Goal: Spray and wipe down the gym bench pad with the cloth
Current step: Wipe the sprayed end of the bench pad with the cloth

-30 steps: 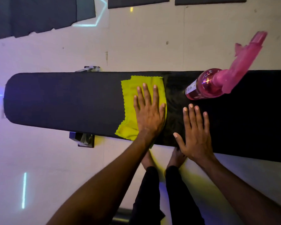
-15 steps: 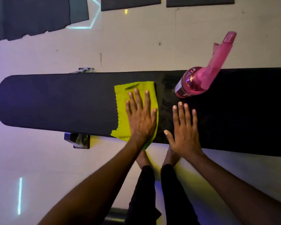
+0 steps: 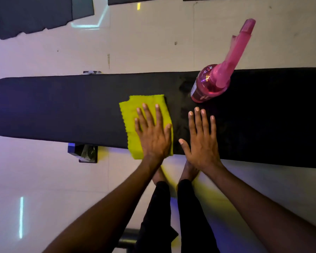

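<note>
A long black gym bench pad (image 3: 53,106) runs across the view from left to right. A yellow-green cloth (image 3: 131,114) lies on its middle and hangs a little over the near edge. My left hand (image 3: 153,134) presses flat on the cloth with fingers spread. My right hand (image 3: 201,141) rests flat on the bare pad just right of the cloth and holds nothing. A pink spray bottle (image 3: 210,84) stands on the pad beyond my right hand, near the far edge, with its trigger head pointing away.
The bench's metal foot (image 3: 84,154) sticks out below the pad's near edge on the left. My legs and bare feet (image 3: 159,176) stand close against the bench. Dark floor mats (image 3: 26,15) lie at the far left on the pale floor.
My left hand has slid the cloth from the pad's far edge toward the near edge. My right hand has stayed flat on the pad, and the bottle has not moved.
</note>
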A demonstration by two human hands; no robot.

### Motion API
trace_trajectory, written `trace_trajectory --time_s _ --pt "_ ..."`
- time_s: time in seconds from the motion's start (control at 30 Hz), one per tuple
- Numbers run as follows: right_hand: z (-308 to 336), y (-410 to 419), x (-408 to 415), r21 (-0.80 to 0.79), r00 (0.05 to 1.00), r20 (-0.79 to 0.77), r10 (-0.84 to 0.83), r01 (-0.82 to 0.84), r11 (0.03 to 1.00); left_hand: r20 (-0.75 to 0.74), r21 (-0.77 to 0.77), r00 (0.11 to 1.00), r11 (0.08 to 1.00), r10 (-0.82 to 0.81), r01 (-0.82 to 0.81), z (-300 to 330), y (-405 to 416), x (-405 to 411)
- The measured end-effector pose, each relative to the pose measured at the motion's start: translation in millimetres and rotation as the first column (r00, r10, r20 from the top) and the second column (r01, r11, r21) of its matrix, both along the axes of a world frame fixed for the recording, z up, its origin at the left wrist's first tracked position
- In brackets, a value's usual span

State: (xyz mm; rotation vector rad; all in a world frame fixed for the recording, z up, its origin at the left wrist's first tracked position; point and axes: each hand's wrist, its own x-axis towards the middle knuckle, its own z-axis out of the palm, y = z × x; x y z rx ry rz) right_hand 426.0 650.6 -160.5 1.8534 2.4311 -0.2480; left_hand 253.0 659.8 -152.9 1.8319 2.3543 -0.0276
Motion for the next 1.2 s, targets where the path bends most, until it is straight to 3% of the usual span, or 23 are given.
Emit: trace_trajectory --time_s 0.17,0.23,0.33,0.4,0.5,0.6,0.67,0.8,0.87,1.07,1.2 --pt "-2.1 3.6 13.4 0.014 0.997 -0.024 0.076 -0.076 0.997 0.016 0.039 0.923 0.923 -0.385 0.384 -1.6 66.8 -33.0" --pt "-1.1 3.5 16.0 0.0 0.996 -0.033 0.085 -0.085 0.996 0.004 0.054 0.944 0.943 -0.33 0.329 -1.3 70.5 -54.0" --pt "0.8 0.3 11.2 -0.013 0.999 -0.033 0.033 -0.033 0.999 0.002 0.052 0.999 0.998 -0.034 0.034 -0.8 38.3 -37.9" --pt "1.5 -2.5 7.1 -0.01 0.999 -0.041 0.0 0.0 1.0 -0.01 0.024 0.999 0.999 0.044 -0.043 0.1 17.7 -8.3" --pt "1.2 -3.1 7.5 -0.004 0.999 -0.04 0.0 -0.001 1.0 0.028 -0.004 0.983 0.983 -0.184 0.184 -0.9 36.3 10.3" --pt "0.7 -2.2 9.5 0.004 0.999 -0.033 0.011 -0.011 1.0 0.018 0.025 0.893 0.893 -0.45 0.449 -1.2 86.3 -13.3" --pt "1.8 -2.5 8.8 -0.011 0.999 -0.032 0.01 -0.01 1.0 -0.009 0.052 0.926 0.925 -0.377 0.377 -2.3 101.9 -31.4" --pt "9.6 -9.2 18.3 -0.045 0.998 -0.008 -0.066 0.065 0.997 0.011 0.048 0.999 0.997 -0.053 0.052 -1.8 65.3 -22.9" --pt "14.0 -16.7 28.0 -0.061 0.995 0.016 -0.1 0.101 0.993 0.02 0.012 1.0 1.0 -0.007 0.007 -0.3 43.0 0.3" --pt "26.7 -19.7 28.7 -0.11 0.994 0.063 -0.095 0.101 0.989 0.144 -0.083 0.961 0.964 -0.238 0.251 15.4 74.9 3.0" --pt "38.4 -16.8 27.0 -0.169 0.991 0.018 -0.134 0.136 0.976 0.482 0.033 0.856 0.98 -0.185 0.194 58.9 79.1 -15.5"
